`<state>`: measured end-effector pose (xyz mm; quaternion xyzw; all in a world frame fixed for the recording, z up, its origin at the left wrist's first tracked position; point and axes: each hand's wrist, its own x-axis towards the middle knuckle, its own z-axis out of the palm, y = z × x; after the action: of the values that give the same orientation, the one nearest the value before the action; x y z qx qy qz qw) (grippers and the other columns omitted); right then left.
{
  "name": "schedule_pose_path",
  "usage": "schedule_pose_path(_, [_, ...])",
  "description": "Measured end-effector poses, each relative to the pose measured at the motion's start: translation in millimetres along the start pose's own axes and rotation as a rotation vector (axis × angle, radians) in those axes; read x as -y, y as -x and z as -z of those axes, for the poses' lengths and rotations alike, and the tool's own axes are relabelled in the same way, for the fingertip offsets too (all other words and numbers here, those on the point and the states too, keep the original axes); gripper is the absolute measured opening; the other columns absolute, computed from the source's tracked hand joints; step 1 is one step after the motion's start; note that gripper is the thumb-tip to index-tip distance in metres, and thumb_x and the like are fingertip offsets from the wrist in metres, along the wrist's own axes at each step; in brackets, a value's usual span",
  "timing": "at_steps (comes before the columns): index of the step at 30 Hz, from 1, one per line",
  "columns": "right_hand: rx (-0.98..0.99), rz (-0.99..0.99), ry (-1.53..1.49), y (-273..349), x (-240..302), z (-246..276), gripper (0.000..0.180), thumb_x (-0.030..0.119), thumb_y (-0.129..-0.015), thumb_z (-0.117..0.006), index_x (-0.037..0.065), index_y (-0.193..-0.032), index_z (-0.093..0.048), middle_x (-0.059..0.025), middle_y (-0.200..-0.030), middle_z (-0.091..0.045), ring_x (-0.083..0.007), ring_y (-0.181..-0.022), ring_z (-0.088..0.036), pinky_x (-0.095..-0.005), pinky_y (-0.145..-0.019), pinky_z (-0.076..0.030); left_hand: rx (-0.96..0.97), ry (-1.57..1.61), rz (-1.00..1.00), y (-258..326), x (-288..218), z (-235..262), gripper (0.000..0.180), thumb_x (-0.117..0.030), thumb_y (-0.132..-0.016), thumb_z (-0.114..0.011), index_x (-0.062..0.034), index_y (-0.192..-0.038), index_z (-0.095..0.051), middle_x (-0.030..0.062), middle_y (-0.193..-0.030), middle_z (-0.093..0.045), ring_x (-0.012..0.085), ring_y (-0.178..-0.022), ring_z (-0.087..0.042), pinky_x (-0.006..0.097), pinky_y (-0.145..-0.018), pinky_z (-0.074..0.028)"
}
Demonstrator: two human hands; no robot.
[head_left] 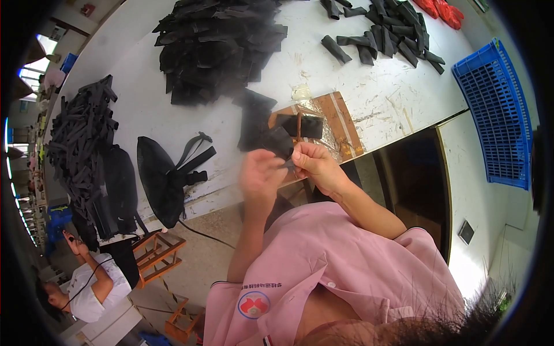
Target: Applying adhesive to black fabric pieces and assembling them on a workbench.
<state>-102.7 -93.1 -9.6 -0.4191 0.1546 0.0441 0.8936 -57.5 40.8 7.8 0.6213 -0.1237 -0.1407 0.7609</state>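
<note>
My right hand [317, 167] is closed in a pinch on a black fabric piece [278, 142] near the table's front edge. Just beside it my left hand [258, 176] is smeared by motion, and what its fingers do cannot be made out. More dark fabric lies behind the left hand, leading back toward a large pile of flat black pieces [213, 52]. Under and beyond my right hand sits a brown board [344, 124] with shiny tape on it. A black strip [309, 126] lies across the board, partly beneath a thin brown bar [299, 124].
Rolled black pieces [398, 32] lie at the back right, near red gloves [444, 11]. A blue crate [496, 115] stands at right. Black strips [81, 144] heap up at left, beside a black strapped item [158, 179]. Another person [92, 282] sits at lower left.
</note>
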Motion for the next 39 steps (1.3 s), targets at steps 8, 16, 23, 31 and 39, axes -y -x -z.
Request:
schedule_pose_path(8, [0.263, 0.371, 0.056, 5.6, 35.4, -0.6, 0.016, 0.014, -0.082, -0.057, 0.003, -0.072, -0.052, -0.0011, -0.081, -0.049, -0.0092, -0.071, -0.044, -0.022, -0.064, -0.037, 0.204, 0.316, 0.221, 9.0, -26.4, -16.2, 0.032, 0.007, -0.072, -0.056, 0.0012, -0.103, -0.048, 0.0093, -0.09, -0.055, 0.0085, -0.072, -0.046, 0.018, -0.058, -0.036])
schedule_pose_path(16, [-0.112, 0.5, 0.699, 21.7, 63.6, -29.6, 0.015, 0.011, -0.084, -0.054, 0.0, -0.075, -0.05, -0.0038, -0.064, -0.048, -0.0089, -0.054, -0.048, -0.0227, -0.049, -0.039, -0.127, -0.14, -0.216, -8.0, -32.5, -37.3, 0.011, 0.002, -0.077, -0.059, 0.001, -0.087, -0.055, 0.0063, -0.082, -0.058, 0.0059, -0.063, -0.051, 0.016, -0.056, -0.04])
schedule_pose_path(23, [0.012, 0.548, 0.74, 21.0, 113.1, -42.1, 0.017, 0.014, -0.084, -0.054, -0.001, -0.076, -0.052, -0.0045, -0.065, -0.05, -0.0098, -0.061, -0.046, -0.0246, -0.055, -0.039, 0.239, 0.81, 0.28, -32.7, -83.7, -45.4, 0.025, 0.013, -0.069, -0.048, 0.0006, -0.091, -0.045, 0.0101, -0.078, -0.055, 0.0037, -0.041, -0.036, 0.016, -0.035, -0.026])
schedule_pose_path(31, [0.051, 0.19, 0.648, -26.7, 97.1, -4.7, 0.031, 0.028, -0.086, -0.051, 0.0, -0.072, -0.053, 0.0012, -0.059, -0.046, -0.0065, -0.054, -0.039, -0.0227, -0.047, -0.034, 0.084, 0.853, 0.508, -58.0, -52.8, -35.0, 0.033, -0.005, -0.085, -0.04, 0.004, -0.117, -0.041, 0.0086, -0.071, -0.054, 0.0023, -0.034, -0.03, 0.017, -0.03, -0.021])
schedule_pose_path(39, [0.051, 0.055, 0.479, -38.1, 53.2, 30.8, 0.03, 0.033, -0.086, -0.051, 0.006, -0.072, -0.051, 0.0027, -0.056, -0.042, -0.0041, -0.048, -0.036, -0.0173, -0.043, -0.028, 0.028, 0.023, 0.042, -57.6, 16.3, -27.3, 0.033, -0.002, -0.08, -0.055, -0.0005, -0.112, -0.047, 0.0054, -0.089, -0.056, 0.0068, -0.065, -0.05, 0.017, -0.055, -0.041])
